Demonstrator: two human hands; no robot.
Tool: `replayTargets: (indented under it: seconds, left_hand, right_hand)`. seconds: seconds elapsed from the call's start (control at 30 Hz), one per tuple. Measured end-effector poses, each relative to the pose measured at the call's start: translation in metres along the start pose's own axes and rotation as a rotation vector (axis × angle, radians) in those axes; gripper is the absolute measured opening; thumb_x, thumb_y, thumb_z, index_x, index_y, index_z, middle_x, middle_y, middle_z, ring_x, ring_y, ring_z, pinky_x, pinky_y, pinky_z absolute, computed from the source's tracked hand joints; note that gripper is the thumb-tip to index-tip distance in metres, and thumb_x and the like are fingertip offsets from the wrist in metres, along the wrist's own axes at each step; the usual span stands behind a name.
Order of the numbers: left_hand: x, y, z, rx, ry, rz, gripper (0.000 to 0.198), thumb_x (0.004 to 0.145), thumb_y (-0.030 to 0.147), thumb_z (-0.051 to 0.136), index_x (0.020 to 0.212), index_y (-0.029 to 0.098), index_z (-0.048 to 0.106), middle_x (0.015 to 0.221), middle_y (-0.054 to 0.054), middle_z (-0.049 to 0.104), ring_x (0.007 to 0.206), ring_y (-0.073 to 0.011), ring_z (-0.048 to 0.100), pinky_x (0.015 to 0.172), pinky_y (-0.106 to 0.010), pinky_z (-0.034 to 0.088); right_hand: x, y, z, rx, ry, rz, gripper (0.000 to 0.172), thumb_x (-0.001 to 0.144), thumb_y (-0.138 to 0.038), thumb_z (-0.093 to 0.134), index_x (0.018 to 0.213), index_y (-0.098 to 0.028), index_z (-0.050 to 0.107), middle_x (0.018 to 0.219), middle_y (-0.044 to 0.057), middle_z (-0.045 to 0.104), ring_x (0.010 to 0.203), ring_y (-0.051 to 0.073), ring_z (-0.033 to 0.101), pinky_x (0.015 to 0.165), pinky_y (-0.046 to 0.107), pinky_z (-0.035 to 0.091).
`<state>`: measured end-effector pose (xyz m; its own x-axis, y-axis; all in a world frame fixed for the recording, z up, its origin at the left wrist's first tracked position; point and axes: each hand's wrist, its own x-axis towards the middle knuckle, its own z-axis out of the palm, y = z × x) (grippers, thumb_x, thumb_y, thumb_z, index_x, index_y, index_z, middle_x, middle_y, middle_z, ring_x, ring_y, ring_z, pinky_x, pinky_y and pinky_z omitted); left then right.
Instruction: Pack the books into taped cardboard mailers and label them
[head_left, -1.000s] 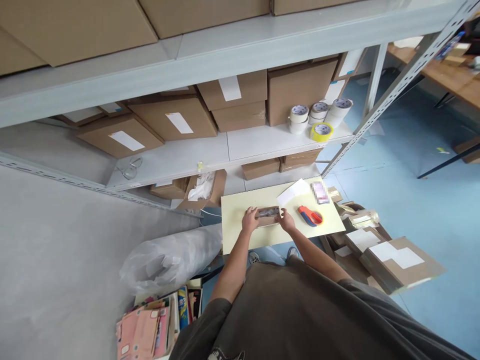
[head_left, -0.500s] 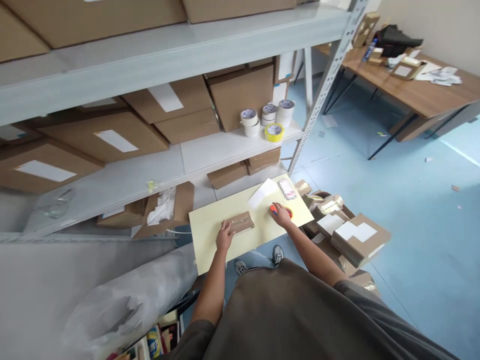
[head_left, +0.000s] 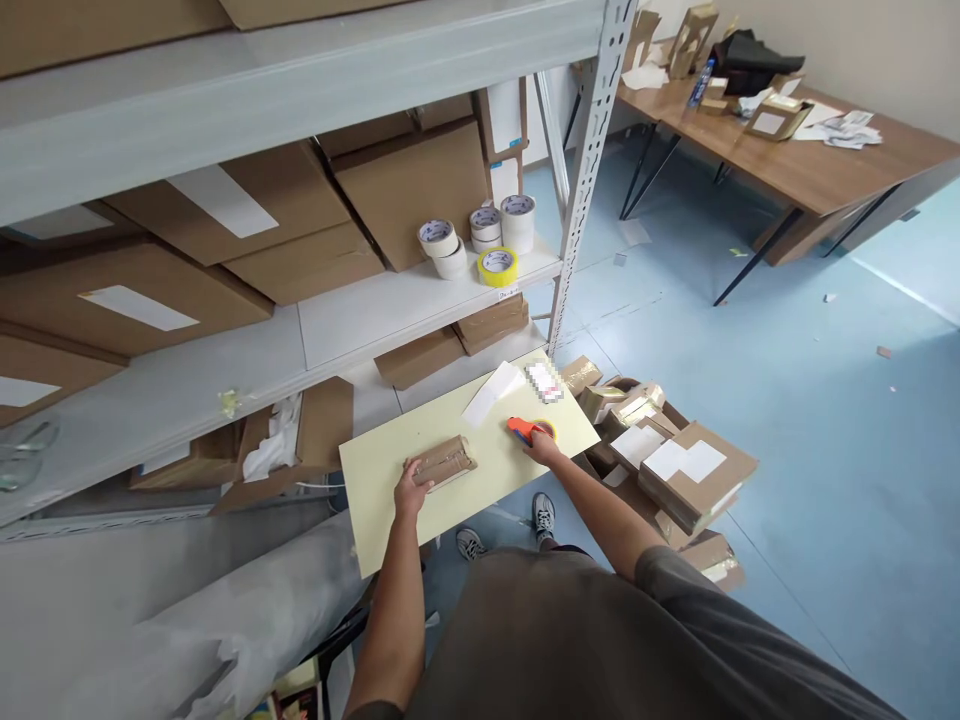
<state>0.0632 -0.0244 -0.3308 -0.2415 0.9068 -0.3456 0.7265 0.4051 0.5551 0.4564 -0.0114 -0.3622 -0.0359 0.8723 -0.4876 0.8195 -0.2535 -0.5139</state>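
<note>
A small, flat cardboard package [head_left: 448, 461], with shiny tape on its top, lies on the pale yellow board [head_left: 379, 500]. My left hand [head_left: 409, 489] grips its left end, fingers on the far side and thumb on the near side. To the right, my right hand [head_left: 541, 447] is closed around an orange tape dispenser [head_left: 521, 428] that carries a yellow-rimmed roll, partly hidden by the hand. Beyond them on the board are white paper sheets [head_left: 491, 393] and a blurred-out card or label [head_left: 544, 381].
A metal shelf [head_left: 337, 355] with large cartons [head_left: 412, 190] and several tape rolls [head_left: 497, 266] rises behind the board. Taped parcels [head_left: 697, 470] are piled to the right. Bubble-wrap-like sheeting [head_left: 277, 590] lies at left. A brown table [head_left: 885, 180] stands far right.
My right hand has taken a grip on the tape dispenser, which now points left from the fingers. My left hand stays on the package. The camera view has turned to the right.
</note>
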Motion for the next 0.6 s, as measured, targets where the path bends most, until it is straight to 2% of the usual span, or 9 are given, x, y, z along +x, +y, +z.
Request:
replayTargets:
  seconds: [0.1, 0.17, 0.23, 0.33, 0.4, 0.5, 0.6]
  left_hand:
    - [0.001, 0.004, 0.003, -0.008, 0.015, -0.042, 0.062, 0.072, 0.012, 0.081, 0.131, 0.027, 0.067, 0.171, -0.006, 0.042, 0.151, -0.0316, 0.05, 0.121, -0.041, 0.045]
    - [-0.001, 0.007, 0.005, -0.005, 0.021, -0.06, 0.059, 0.072, 0.013, 0.081, 0.129, 0.027, 0.068, 0.171, -0.006, 0.044, 0.15, -0.0334, 0.051, 0.12, -0.042, 0.046]
    - [-0.003, 0.01, 0.006, -0.014, 0.018, -0.068, 0.06, 0.073, 0.012, 0.081, 0.129, 0.025, 0.067, 0.17, -0.007, 0.044, 0.149, -0.0347, 0.052, 0.118, -0.042, 0.046]
    - [-0.01, 0.014, 0.007, -0.051, 0.008, -0.066, 0.062, 0.074, 0.009, 0.079, 0.132, 0.023, 0.064, 0.171, -0.008, 0.043, 0.148, -0.0353, 0.052, 0.119, -0.041, 0.044]
    - [-0.016, 0.015, 0.008, -0.099, 0.002, -0.039, 0.062, 0.076, 0.007, 0.078, 0.134, 0.022, 0.062, 0.174, -0.009, 0.038, 0.152, -0.0332, 0.048, 0.122, -0.039, 0.041]
    - [-0.022, 0.016, 0.01, -0.146, -0.004, -0.003, 0.065, 0.078, 0.005, 0.076, 0.138, 0.021, 0.062, 0.175, -0.011, 0.035, 0.158, -0.0295, 0.039, 0.125, -0.035, 0.035]
    - [-0.024, 0.012, 0.011, -0.167, -0.026, 0.02, 0.066, 0.079, 0.009, 0.077, 0.142, 0.021, 0.062, 0.174, -0.012, 0.035, 0.159, -0.0293, 0.038, 0.125, -0.035, 0.037]
  right_hand:
    - [0.003, -0.008, 0.01, -0.016, -0.027, 0.128, 0.044, 0.094, -0.031, 0.069, 0.135, -0.016, 0.063, 0.132, 0.019, 0.07, 0.121, 0.035, 0.067, 0.099, 0.039, 0.047]
    - [0.002, -0.01, 0.008, -0.004, -0.044, 0.196, 0.042, 0.097, -0.028, 0.063, 0.137, -0.015, 0.06, 0.133, 0.02, 0.069, 0.122, 0.034, 0.066, 0.1, 0.039, 0.047]
    - [0.0, -0.011, 0.0, 0.02, -0.048, 0.183, 0.039, 0.1, -0.028, 0.059, 0.137, -0.014, 0.059, 0.13, 0.019, 0.071, 0.119, 0.033, 0.068, 0.098, 0.039, 0.048]
    - [-0.007, -0.015, -0.013, 0.045, 0.023, 0.016, 0.043, 0.102, -0.032, 0.055, 0.142, -0.015, 0.055, 0.134, 0.019, 0.07, 0.119, 0.033, 0.067, 0.098, 0.039, 0.049]
    - [-0.013, -0.027, -0.018, 0.068, 0.065, -0.131, 0.047, 0.102, -0.034, 0.054, 0.145, -0.016, 0.052, 0.14, 0.019, 0.067, 0.121, 0.033, 0.067, 0.099, 0.04, 0.05]
    - [-0.022, -0.066, -0.017, 0.094, 0.036, -0.299, 0.048, 0.102, -0.046, 0.056, 0.142, -0.018, 0.055, 0.138, 0.017, 0.069, 0.118, 0.033, 0.068, 0.095, 0.039, 0.052]
    - [-0.026, -0.119, -0.006, 0.075, -0.073, -0.423, 0.053, 0.1, -0.061, 0.06, 0.135, -0.022, 0.062, 0.118, 0.011, 0.077, 0.105, 0.03, 0.073, 0.087, 0.035, 0.053]
